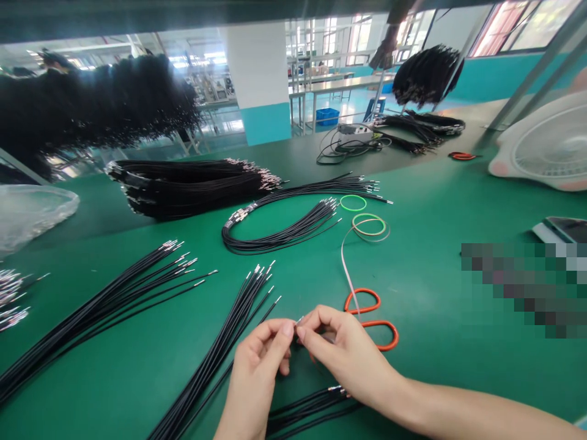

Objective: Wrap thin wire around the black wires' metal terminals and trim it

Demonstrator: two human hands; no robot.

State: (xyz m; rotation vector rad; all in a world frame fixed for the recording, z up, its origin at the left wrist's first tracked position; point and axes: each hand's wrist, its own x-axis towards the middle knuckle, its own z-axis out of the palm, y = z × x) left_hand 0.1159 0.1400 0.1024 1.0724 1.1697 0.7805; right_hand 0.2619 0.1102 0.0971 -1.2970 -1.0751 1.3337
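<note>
My left hand [259, 366] and my right hand [342, 351] meet near the front edge of the green table [435, 379]. Both pinch a small metal-tipped wire end [299, 320] between thumb and forefinger. A bunch of black wires [229, 354] with silver tips lies just left of my left hand. More black wires [307, 406] run under my right wrist. Two orange rubber bands [372, 318] lie beside my right hand, touching a thin white cord [345, 263].
Another fan of black wires [105, 305] lies at the left. A looped bundle [284, 229] and a big stack [183, 186] sit farther back. Green rubber bands [353, 203] lie mid-table. A white fan [548, 146] stands at the right, a plastic bag [27, 211] at the left.
</note>
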